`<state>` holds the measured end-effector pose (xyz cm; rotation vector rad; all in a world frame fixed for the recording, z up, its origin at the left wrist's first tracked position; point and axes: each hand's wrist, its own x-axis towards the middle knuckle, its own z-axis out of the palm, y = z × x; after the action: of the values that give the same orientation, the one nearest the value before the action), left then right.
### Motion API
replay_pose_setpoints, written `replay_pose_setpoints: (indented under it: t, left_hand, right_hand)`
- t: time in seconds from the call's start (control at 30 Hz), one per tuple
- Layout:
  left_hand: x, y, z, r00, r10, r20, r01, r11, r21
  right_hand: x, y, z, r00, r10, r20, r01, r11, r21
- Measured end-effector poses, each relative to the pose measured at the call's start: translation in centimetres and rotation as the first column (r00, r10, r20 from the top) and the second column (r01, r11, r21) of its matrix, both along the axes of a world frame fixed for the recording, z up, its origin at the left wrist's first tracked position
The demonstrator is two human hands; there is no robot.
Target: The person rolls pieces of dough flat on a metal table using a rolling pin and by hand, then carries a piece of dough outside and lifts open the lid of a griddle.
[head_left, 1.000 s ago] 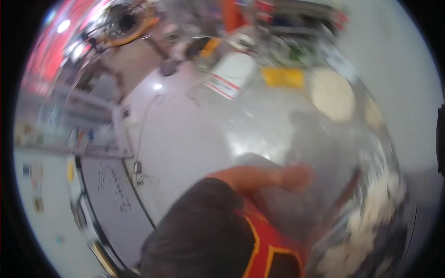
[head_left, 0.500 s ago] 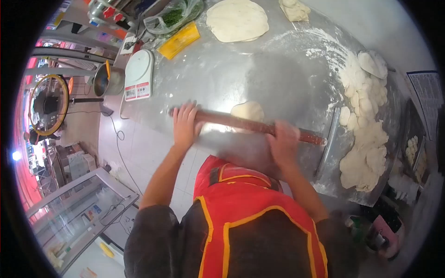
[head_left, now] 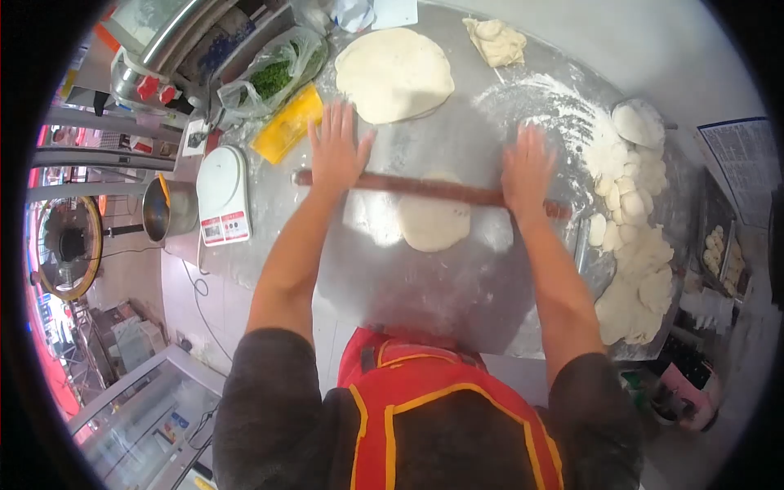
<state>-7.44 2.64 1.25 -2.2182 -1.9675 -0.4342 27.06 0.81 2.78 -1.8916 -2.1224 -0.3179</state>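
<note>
Two flat, open hands, left hand [head_left: 336, 155] and right hand [head_left: 527, 171], press on the pin [head_left: 433, 191], gripping nothing. The pin lies across the dough [head_left: 434, 223] on the worktop [head_left: 457, 278].

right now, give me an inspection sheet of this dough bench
surface: metal table, dusted with flour at the far right
job's things: rolling pin lying across a small dough round
clutter: large flat dough, dough lump, pile of dough pieces, scale, yellow packet, bag of greens
grippers: left hand and right hand flat and open on the pin
cables: one cord on the floor below the scale
surroundings: pot, fan, glass case
</note>
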Motion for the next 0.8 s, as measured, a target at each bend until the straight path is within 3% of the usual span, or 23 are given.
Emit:
replay_pose_setpoints:
  t: [0.13,0.2,0.23,0.27,0.3,0.37,0.43,0.53,0.57,0.63,0.7,0.77,0.8]
  left_hand:
    - [-1.5,-13.3,1.1,0.997,-0.034,0.073,0.053,0.957,-0.285]
    - [-2.1,-21.4,1.4,0.972,-0.058,0.226,0.119,0.956,-0.267]
    - [-2.4,-24.1,1.1,0.976,-0.064,0.209,0.118,0.958,-0.261]
    - [-2.6,-24.0,1.1,0.986,-0.117,0.120,0.134,0.981,-0.141]
    - [-3.1,-23.4,1.2,0.979,-0.171,0.114,0.189,0.968,-0.165]
    - [-3.8,-20.7,2.0,0.959,-0.256,0.124,0.277,0.938,-0.207]
    - [-3.4,-19.3,3.7,0.945,-0.284,0.163,0.320,0.905,-0.280]
    - [-3.1,-20.2,6.1,0.940,-0.283,0.188,0.332,0.884,-0.329]
    - [-2.8,-20.7,6.5,0.929,-0.310,0.201,0.353,0.907,-0.232]
    - [-2.7,-21.7,6.1,0.925,-0.322,0.203,0.361,0.911,-0.198]
    - [-2.2,-22.3,5.9,0.919,-0.323,0.226,0.361,0.921,-0.150]
    - [-1.9,-22.1,6.3,0.908,-0.331,0.257,0.364,0.927,-0.091]
    - [-1.9,-22.1,6.1,0.908,-0.326,0.263,0.360,0.928,-0.093]
  right_hand:
    - [0.6,-13.1,-1.9,0.991,0.063,-0.115,-0.086,0.974,-0.208]
    - [-0.1,-20.5,0.9,0.982,0.099,-0.164,-0.136,0.963,-0.233]
    - [-0.2,-20.5,0.7,0.968,0.114,-0.223,-0.168,0.956,-0.241]
    - [-0.1,-20.7,0.1,0.952,0.126,-0.281,-0.199,0.948,-0.250]
    - [0.0,-21.4,0.0,0.933,0.129,-0.335,-0.226,0.937,-0.266]
    - [-2.5,-15.6,0.2,0.857,-0.008,-0.516,-0.204,0.914,-0.352]
    - [-5.3,-11.1,-1.7,0.774,-0.144,-0.616,-0.274,0.801,-0.532]
    - [-6.9,-9.3,-0.8,0.770,-0.153,-0.619,-0.430,0.593,-0.681]
    - [-6.5,-9.4,-2.6,0.758,-0.046,-0.650,-0.440,0.700,-0.563]
    - [-4.2,-8.2,1.5,0.487,-0.307,-0.818,-0.562,0.607,-0.562]
    - [-1.6,-6.1,4.4,0.429,-0.214,-0.878,-0.481,0.768,-0.422]
    - [-1.1,-3.2,12.1,0.758,-0.182,-0.626,-0.244,0.811,-0.532]
    - [-0.4,-1.8,11.8,0.818,-0.095,-0.567,-0.211,0.868,-0.449]
